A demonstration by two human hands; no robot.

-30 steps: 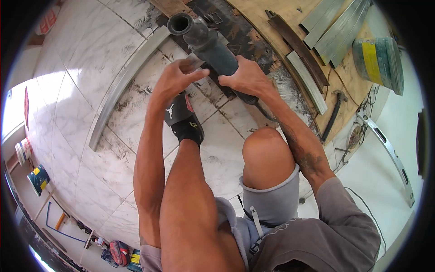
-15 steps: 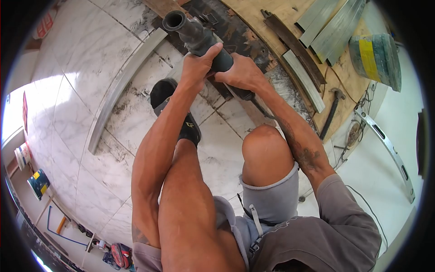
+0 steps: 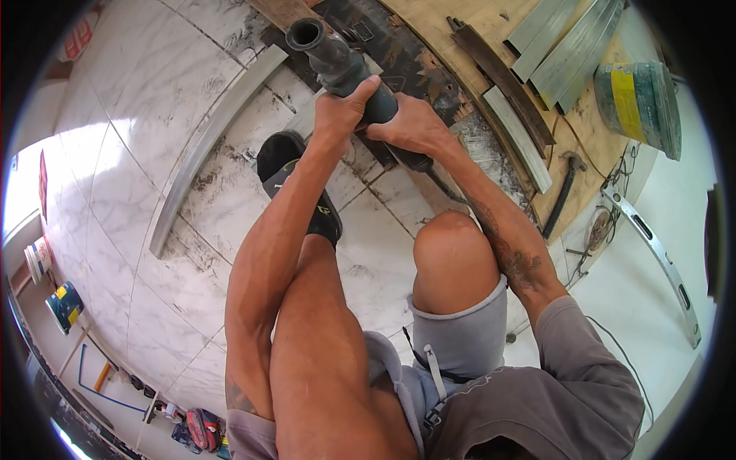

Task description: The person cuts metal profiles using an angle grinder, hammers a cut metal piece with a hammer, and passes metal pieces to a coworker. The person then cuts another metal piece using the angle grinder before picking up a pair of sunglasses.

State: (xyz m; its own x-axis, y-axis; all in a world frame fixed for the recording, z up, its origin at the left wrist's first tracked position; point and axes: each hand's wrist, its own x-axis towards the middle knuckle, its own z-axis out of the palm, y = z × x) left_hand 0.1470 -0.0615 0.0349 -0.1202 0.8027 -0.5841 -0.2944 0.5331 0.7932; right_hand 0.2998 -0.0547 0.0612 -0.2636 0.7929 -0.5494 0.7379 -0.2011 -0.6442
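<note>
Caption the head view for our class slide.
Left grip and right grip on a corded power tool; hammer on plywood.

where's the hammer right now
In the head view, the hammer lies toward the right on the wooden board, between the pale strip and the metal level, below the bucket.

Left hand (image 3: 335,116): mine, curled into a firm grip at the upper center of the frame, thumb angled toward the upper right.
Right hand (image 3: 412,127): closes in just beside it, thumb pointing left, fingertips hidden from view.
Left arm (image 3: 270,261): rises from the lower left, crossing over my left leg (image 3: 318,345).
Right forearm (image 3: 491,211): tattooed, slants up from the right of center, past my bent right knee (image 3: 456,257).
</note>
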